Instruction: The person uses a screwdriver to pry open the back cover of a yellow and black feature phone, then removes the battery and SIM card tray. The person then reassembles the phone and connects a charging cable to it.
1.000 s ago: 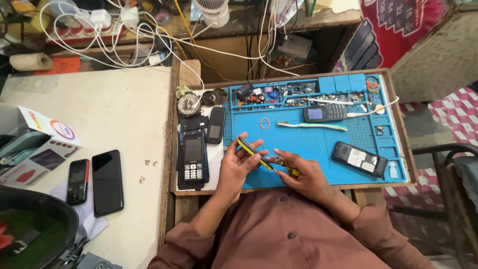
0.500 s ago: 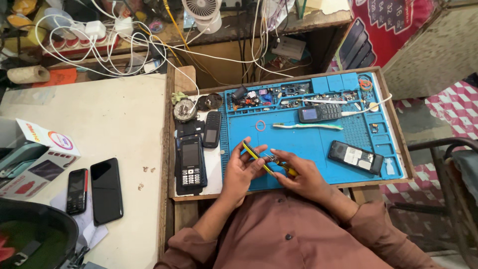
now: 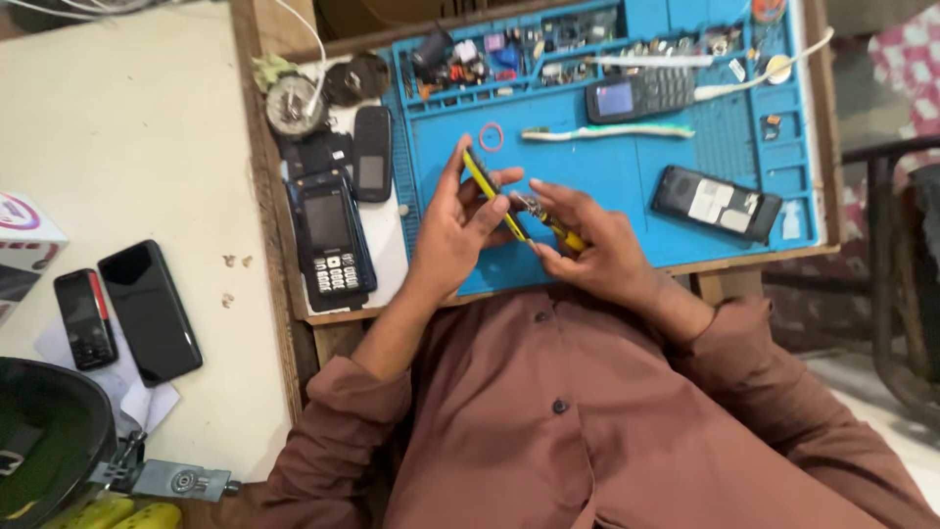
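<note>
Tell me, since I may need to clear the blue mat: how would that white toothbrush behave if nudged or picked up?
The toothbrush lies flat on the blue mat, so it would probably slide, not roll. It looks thin and plastic, so likely light and fairly stiff, easy to pinch at the handle. The pink rubber band beside it could get dragged along.

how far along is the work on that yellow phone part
Done: a black phone with its back cover off lies on the blue silicone mat, small parts sorted in the top compartments. In hand: the left hand holds a thin yellow-edged phone piece upright while the right hand works a yellow-handled tool against it. Left: nothing reassembled yet.
</note>
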